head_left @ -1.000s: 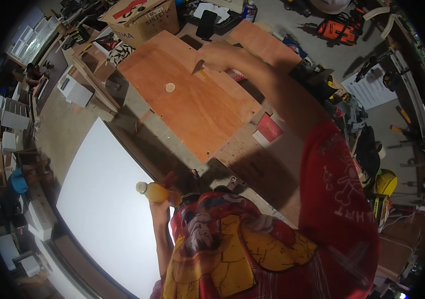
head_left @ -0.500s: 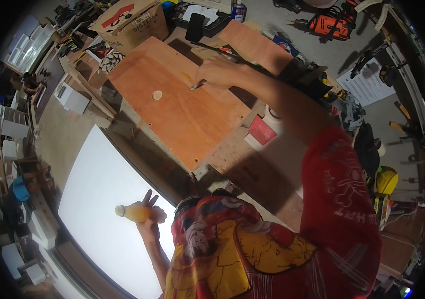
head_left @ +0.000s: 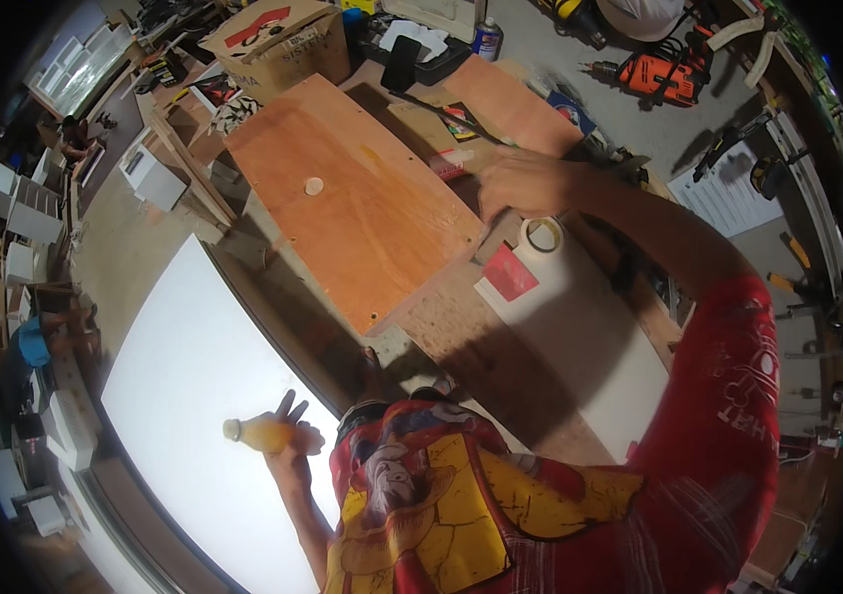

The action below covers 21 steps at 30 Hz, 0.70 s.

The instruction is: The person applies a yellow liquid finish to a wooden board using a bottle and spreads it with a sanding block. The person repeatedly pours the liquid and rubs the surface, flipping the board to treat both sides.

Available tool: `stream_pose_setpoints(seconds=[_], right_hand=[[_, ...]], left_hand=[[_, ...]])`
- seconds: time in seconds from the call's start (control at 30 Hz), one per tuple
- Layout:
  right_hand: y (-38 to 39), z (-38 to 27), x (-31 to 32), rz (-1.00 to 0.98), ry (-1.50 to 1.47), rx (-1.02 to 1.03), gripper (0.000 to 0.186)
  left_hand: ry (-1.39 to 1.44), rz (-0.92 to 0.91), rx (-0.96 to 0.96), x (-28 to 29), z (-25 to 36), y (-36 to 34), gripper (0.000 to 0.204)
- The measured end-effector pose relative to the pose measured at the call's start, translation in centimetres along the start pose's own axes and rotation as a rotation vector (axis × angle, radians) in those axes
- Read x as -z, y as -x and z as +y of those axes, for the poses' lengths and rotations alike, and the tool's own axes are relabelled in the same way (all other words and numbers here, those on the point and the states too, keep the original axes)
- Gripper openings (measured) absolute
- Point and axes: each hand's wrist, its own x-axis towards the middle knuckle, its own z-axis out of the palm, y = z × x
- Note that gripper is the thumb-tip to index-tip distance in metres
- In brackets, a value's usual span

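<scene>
My left hand (head_left: 288,445) grips a small bottle of yellow-orange liquid (head_left: 261,434) with a pale cap, some fingers stretched out above the white panel (head_left: 184,376). My right hand (head_left: 518,188) is at the right edge of a plywood board (head_left: 342,228), fingers curled on a thin flat tool, blurred and mostly hidden. The board has a pale round patch (head_left: 314,187), small holes and a wet-looking yellow streak (head_left: 372,155). Beside the hand lie a tape roll (head_left: 525,236) and a red rectangular piece (head_left: 509,272) on the bench.
A cardboard box (head_left: 278,64), black phone (head_left: 400,61) and another plywood piece (head_left: 511,94) are at the back. An orange drill (head_left: 659,74) and paper sheet (head_left: 728,188) lie at the right. A person (head_left: 75,139) works at the far left.
My right hand has moved right and toward me, from mid-board to the board's right edge. My left hand, still holding the bottle, has moved left and down over the white panel, fingers extending.
</scene>
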Motion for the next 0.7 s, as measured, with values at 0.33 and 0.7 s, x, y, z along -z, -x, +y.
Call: stream_pose_setpoints(seconds=[0.33,0.7], right_hand=[[-3.1,1.0,-1.1,0.275,-0.051,-0.198,0.036],[-4.4,-1.9,-2.4,0.320,-0.022,-0.383,0.040]], left_hand=[[-0.080,0.102,-0.099,2.5,2.5,1.3,0.075],[-0.069,-0.041,-0.057,1.4,2.7,-6.7,0.090]])
